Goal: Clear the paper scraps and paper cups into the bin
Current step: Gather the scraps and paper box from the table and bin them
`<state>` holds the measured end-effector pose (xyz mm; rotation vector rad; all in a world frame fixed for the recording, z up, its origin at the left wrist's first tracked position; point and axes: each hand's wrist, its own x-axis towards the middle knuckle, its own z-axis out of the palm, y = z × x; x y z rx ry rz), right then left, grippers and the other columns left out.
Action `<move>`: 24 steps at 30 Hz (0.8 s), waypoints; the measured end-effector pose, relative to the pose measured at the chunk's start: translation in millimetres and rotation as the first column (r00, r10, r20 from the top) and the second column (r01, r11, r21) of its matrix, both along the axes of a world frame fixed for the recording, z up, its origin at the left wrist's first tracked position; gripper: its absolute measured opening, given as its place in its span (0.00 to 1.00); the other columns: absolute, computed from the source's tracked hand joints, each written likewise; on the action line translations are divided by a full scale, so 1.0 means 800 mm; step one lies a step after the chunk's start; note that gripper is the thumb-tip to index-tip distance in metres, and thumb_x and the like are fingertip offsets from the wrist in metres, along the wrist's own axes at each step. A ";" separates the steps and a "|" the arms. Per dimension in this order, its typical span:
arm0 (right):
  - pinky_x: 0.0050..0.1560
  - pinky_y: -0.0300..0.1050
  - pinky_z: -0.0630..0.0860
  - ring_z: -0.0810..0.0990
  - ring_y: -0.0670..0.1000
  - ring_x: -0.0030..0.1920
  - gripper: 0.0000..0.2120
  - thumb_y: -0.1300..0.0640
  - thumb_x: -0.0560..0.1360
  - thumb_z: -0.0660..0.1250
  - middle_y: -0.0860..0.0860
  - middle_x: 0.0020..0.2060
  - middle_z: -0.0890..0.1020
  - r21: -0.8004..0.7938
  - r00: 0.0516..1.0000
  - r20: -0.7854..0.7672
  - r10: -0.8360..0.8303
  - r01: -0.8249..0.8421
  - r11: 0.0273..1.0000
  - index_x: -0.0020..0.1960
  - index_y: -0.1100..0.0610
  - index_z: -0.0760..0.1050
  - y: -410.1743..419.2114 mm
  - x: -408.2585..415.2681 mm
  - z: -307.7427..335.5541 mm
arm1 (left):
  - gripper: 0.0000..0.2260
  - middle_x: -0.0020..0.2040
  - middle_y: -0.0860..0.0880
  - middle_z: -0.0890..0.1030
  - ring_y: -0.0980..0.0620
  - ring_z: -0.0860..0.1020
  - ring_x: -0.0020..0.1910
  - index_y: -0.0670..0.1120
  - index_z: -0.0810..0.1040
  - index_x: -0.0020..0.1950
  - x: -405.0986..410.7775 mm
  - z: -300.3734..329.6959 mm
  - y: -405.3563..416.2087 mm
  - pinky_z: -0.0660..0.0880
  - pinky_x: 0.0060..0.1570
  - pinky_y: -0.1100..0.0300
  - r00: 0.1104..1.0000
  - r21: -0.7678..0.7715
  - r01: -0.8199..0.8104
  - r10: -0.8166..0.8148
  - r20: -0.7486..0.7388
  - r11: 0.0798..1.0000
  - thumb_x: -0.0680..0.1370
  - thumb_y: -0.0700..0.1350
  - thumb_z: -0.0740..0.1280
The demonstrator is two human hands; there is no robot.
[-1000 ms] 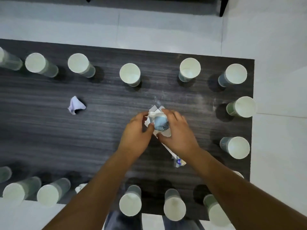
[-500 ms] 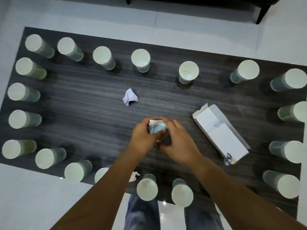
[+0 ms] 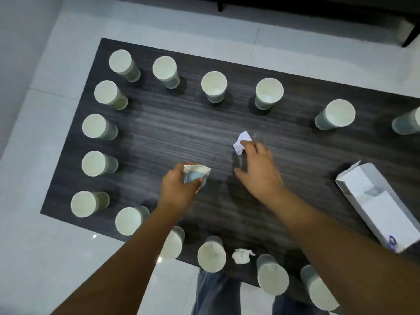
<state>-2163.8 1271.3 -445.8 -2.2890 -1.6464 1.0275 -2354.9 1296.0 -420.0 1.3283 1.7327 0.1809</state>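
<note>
Now left hand [image 3: 179,189] gripping crumpled wrapper [image 3: 196,176]; right hand [image 3: 259,171] fingers spread, fingertips touching white scrap [image 3: 241,142] on table [image 3: 181,133].

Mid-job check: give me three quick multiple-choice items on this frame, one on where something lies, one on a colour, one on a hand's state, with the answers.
1. Where does the white carton lie?
A. at the table's right side, on its side
B. upright in the table's middle
C. on the floor

2. What colour is the table top?
A. white
B. dark grey wood grain
C. red

3. What is the left hand doing?
A. lying flat and open on the table
B. lifting a paper cup
C. gripping a crumpled paper wad

Answers:
1 A: the carton lies flat near the right edge.
2 B: dark streaked grain shows between the paper cups.
3 C: fingers curl round the wad, while the right hand reaches a paper scrap with spread fingers.
</note>
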 end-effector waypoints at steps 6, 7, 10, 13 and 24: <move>0.69 0.58 0.64 0.54 0.62 0.73 0.33 0.55 0.75 0.69 0.56 0.77 0.52 -0.138 0.991 0.135 -0.009 0.028 0.990 0.75 0.51 0.57 0.068 0.007 -0.033 | 0.17 0.57 0.45 0.79 0.48 0.78 0.54 0.45 0.74 0.62 -0.048 -0.015 -0.003 0.76 0.57 0.54 0.998 -0.075 0.013 -0.018 -0.057 0.997 0.74 0.42 0.71; 0.69 0.59 0.65 0.53 0.62 0.74 0.34 0.55 0.75 0.69 0.56 0.77 0.51 -0.169 0.990 0.141 0.007 0.017 0.986 0.75 0.49 0.57 0.072 0.006 -0.039 | 0.17 0.57 0.46 0.79 0.48 0.78 0.54 0.46 0.74 0.62 -0.053 -0.018 -0.005 0.76 0.57 0.54 0.997 -0.083 0.020 -0.026 -0.069 0.996 0.74 0.43 0.71; 0.68 0.58 0.66 0.54 0.61 0.73 0.29 0.58 0.75 0.69 0.54 0.76 0.53 -0.185 0.991 0.130 0.031 -0.007 0.983 0.73 0.49 0.62 0.066 -0.001 -0.056 | 0.18 0.59 0.45 0.79 0.47 0.78 0.55 0.45 0.74 0.63 -0.058 -0.024 -0.012 0.76 0.59 0.52 0.996 -0.130 0.039 -0.049 -0.077 0.991 0.74 0.43 0.71; 0.64 0.55 0.71 0.60 0.57 0.69 0.21 0.64 0.76 0.65 0.55 0.72 0.62 -0.119 0.990 0.141 0.017 0.000 0.993 0.68 0.54 0.69 0.041 -0.010 -0.067 | 0.19 0.61 0.45 0.78 0.45 0.77 0.58 0.45 0.73 0.64 -0.054 -0.026 -0.020 0.75 0.61 0.50 0.993 -0.154 0.067 -0.081 -0.086 0.986 0.75 0.44 0.70; 0.56 0.50 0.74 0.66 0.55 0.66 0.17 0.57 0.77 0.62 0.52 0.68 0.66 -0.137 0.983 0.045 -0.177 0.182 0.974 0.66 0.53 0.70 -0.104 -0.011 -0.001 | 0.17 0.59 0.46 0.77 0.54 0.73 0.50 0.44 0.72 0.64 0.013 0.015 -0.045 0.70 0.49 0.61 0.953 -0.087 0.284 -0.291 -0.085 0.955 0.76 0.43 0.69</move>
